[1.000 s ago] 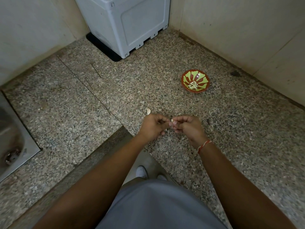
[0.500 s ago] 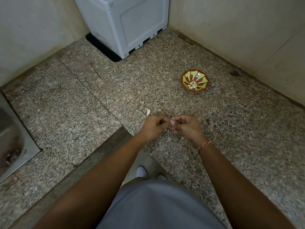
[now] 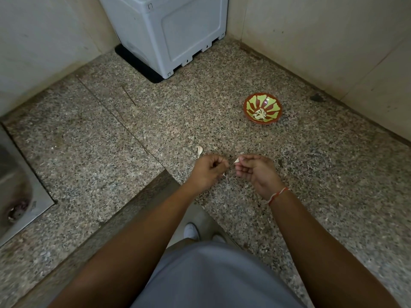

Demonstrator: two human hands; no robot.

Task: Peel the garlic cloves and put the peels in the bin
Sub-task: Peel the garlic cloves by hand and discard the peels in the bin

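We are finding no legible text, label, brand, number or sign anywhere in the head view. We are noting only painted red and green patterning inside the bowl point(image 3: 262, 108), and small moulded marks on the grey appliance point(image 3: 169, 30) that are too small to read.

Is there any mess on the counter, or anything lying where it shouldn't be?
A little. One garlic clove lies loose on the counter beside the left hand, apart from the bowl. A pale peel scrap shows just under that hand. The right hand pinches another clove.
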